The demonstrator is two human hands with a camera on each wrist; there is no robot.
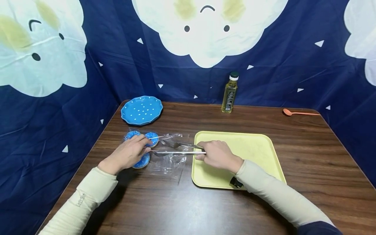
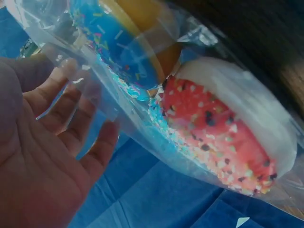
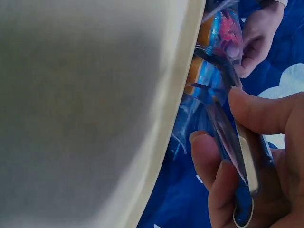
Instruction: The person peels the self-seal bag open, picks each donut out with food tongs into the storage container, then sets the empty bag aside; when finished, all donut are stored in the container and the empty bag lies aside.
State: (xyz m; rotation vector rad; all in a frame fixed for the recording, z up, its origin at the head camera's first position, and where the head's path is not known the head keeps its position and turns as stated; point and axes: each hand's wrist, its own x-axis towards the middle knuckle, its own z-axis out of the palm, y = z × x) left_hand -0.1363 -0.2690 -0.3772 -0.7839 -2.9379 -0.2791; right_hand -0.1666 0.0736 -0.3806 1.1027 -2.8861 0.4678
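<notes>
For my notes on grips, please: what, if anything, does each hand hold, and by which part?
The right hand grips the metal tongs by the handle end. The left hand is at the clear bag; a pinch cannot be confirmed.

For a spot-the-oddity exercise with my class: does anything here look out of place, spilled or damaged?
The cloud faces on the blue backdrop look upside down: mouths above eyes. On the table, nothing appears spilled or damaged; the doughnuts sit in clear plastic.
</notes>
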